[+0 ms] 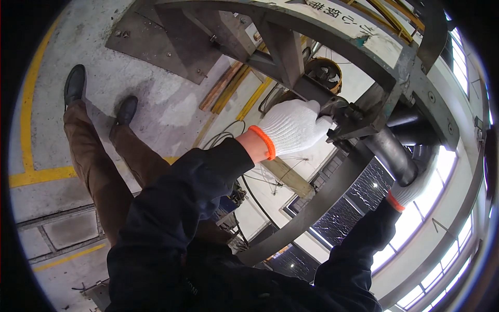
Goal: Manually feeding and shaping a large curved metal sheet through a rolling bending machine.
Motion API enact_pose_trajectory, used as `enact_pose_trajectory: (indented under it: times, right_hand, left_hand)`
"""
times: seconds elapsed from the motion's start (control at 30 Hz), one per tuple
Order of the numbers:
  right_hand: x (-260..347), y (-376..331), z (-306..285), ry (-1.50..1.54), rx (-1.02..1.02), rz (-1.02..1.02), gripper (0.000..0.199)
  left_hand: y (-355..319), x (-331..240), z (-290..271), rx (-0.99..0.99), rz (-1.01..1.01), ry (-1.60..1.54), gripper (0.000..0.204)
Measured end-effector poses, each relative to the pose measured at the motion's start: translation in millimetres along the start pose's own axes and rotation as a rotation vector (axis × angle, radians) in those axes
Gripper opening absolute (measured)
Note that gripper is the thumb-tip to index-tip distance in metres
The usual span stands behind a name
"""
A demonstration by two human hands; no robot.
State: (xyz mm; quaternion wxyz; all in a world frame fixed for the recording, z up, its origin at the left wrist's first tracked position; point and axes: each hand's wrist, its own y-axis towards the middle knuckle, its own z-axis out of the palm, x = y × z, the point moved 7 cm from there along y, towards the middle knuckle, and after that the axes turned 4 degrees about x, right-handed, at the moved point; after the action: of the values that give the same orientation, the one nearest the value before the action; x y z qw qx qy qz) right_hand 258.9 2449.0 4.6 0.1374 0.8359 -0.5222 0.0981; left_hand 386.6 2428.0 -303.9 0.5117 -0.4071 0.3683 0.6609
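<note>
Dark tube (389,153), right: prob. heavy, stiff, slick; support its end, where R hand (422,183) is. L hand (293,127) at fitting (355,112); can't tell either's finger grip.

Row of dark characters (326,9), on white strip (358,32), curved metal frame (323,43)

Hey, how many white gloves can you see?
2: one glove on the left hand, at the metal frame; another glove on the right hand, at the dark cylinder.
</note>
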Motion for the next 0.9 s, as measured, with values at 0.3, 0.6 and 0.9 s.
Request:
enact_pose_trajectory:
  times: [0.3,0.6,0.9]
  right_hand:
    - [9.0,-8.1,8.4,-0.264,0.101,-0.089,0.063]
    - [3.0,-3.7,2.8,-0.199,0.094,-0.081,0.062]
    - [4.0,-8.7,2.9,-0.191,0.064,-0.041,0.062]
  left_hand:
    - [-3.0,-1.2,15.6,-0.064,0.136,0.278,0.029]
    - [1.1,6.9,26.1,-0.008,0.060,0.240,0.031]
    - [-1.4,-9.9,13.7,-0.127,0.168,0.255,0.019]
